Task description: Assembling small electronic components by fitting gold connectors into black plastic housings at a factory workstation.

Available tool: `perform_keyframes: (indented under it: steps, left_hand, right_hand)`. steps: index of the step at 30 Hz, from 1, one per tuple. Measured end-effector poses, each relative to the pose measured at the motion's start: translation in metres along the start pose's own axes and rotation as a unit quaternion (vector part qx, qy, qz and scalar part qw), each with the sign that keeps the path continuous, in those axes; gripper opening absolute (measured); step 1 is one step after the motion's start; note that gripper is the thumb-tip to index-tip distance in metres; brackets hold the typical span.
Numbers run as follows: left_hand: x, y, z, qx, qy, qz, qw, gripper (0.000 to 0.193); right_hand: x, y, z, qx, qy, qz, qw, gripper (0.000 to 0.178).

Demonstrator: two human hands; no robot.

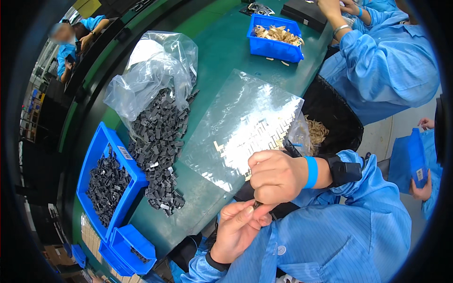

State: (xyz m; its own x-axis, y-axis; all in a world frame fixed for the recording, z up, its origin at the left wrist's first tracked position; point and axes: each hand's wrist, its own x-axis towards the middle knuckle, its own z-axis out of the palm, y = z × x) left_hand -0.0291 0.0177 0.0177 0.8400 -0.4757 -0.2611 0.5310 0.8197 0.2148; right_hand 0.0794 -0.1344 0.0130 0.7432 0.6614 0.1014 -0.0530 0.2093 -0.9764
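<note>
My left hand (pixel 239 232) and my right hand (pixel 277 178) meet in front of my body, just off the near edge of the green table. A small dark piece (pixel 256 204) is pinched between the left thumb and fingers. The right fingers are curled down onto the same piece, and most of it is hidden. Beyond the hands lies a flat clear plastic bag (pixel 231 101) with many small pale pieces (pixel 257 140) spread over it. To the left is a heap of small dark grey blocks (pixel 158 137), with a crumpled clear bag (pixel 158 61) at its far end.
A long blue bin (pixel 138 170) of small dark parts and a smaller blue bin (pixel 118 257) stand at left. Another blue bin (pixel 273 49) holds tan strips at the far side. A black-lined container (pixel 342 111) with tan scraps is beside the table. Co-workers in blue (pixel 377 61) sit at right.
</note>
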Motion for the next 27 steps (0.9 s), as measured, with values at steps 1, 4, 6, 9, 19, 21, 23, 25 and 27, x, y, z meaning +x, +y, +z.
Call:
perform_keyframes:
  steps: [1,4,6,9,19,21,23,25,27]
  left_hand:
    - [-0.004,0.002,0.002,0.000,0.000,0.000,1.000,0.019]
    - [-0.016,0.022,0.014,0.286,0.022,0.206,0.936,0.016]
    - [-0.019,0.063,0.027,0.487,0.113,0.443,0.744,0.012]
    - [-0.058,0.126,0.035,0.644,0.314,0.535,0.448,0.022]
    - [-0.020,0.051,0.031,0.384,0.224,0.252,0.860,0.084]
    - [-0.014,0.037,0.027,0.322,0.249,0.196,0.892,0.085]
    - [-0.006,0.031,0.026,0.305,0.264,0.201,0.893,0.084]
    - [0.003,0.029,0.026,0.281,0.251,0.215,0.901,0.081]
    - [0.014,0.030,0.025,0.250,0.242,0.213,0.913,0.080]
  right_hand:
    - [0.000,-0.001,-0.001,-0.006,0.005,-0.002,1.000,0.021]
    - [0.004,-0.002,-0.007,-0.020,0.018,-0.006,1.000,0.020]
    - [0.005,-0.004,-0.015,-0.027,0.033,-0.009,0.999,0.019]
    - [0.005,-0.013,-0.021,-0.040,0.040,-0.022,0.998,0.018]
    - [0.029,0.001,-0.029,-0.094,0.086,-0.040,0.991,0.016]
    - [0.031,0.005,-0.027,-0.105,0.092,-0.041,0.989,0.016]
    - [0.031,0.009,-0.025,-0.117,0.100,-0.041,0.987,0.016]
    - [0.030,0.016,-0.025,-0.128,0.103,-0.044,0.985,0.016]
    - [0.031,0.022,-0.024,-0.140,0.105,-0.050,0.983,0.017]
